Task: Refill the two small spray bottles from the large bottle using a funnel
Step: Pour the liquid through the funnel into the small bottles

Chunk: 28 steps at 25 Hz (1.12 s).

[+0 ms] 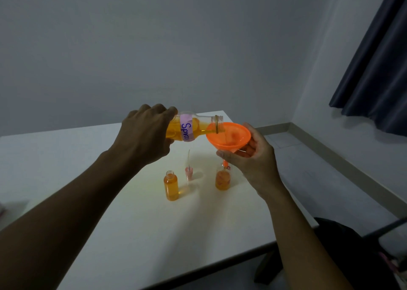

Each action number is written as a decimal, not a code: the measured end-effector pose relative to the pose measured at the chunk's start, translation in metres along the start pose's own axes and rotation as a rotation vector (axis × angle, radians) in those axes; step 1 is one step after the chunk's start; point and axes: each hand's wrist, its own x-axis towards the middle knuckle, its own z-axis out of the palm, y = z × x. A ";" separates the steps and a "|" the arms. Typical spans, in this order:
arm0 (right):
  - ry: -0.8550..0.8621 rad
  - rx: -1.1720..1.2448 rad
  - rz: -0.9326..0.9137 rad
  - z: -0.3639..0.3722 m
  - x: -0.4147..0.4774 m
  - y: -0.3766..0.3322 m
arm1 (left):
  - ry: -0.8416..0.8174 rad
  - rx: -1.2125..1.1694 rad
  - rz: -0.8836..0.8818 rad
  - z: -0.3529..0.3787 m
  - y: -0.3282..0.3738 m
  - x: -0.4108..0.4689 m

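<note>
The left hand (145,133) is wrapped round the base end of the large clear plastic bottle (193,127), which holds orange liquid and carries a pink "Spray" label. It is held above the white table (99,223) with its long axis almost level, running left to right, and its open mouth sits just over the left rim of the orange plastic funnel (229,137). The right hand (253,159) grips the funnel from below and from the right, fingers curled under the bowl. The funnel's stem points straight down into the neck of the right small clear bottle (222,180), which stands upright directly beneath and looks partly filled. The left small clear bottle (171,186) stands open, apart to the left, orange nearly to its shoulder. A pink spray pump (189,170) with its dip tube rests on the table between the two. The hands are apart, each clamped on its own thing. The pour likely depends on the stem sitting true in that neck, under the right hand, while the left hand alone sets the tilt.
</note>
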 end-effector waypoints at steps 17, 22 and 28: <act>0.010 0.033 0.004 0.000 -0.001 0.000 | 0.004 0.032 0.007 0.000 -0.001 0.003; 0.012 0.030 0.005 0.001 0.000 0.001 | 0.012 0.040 0.009 -0.001 -0.002 0.002; 0.019 0.031 0.007 -0.001 0.001 0.001 | 0.018 0.038 0.006 -0.003 -0.001 0.001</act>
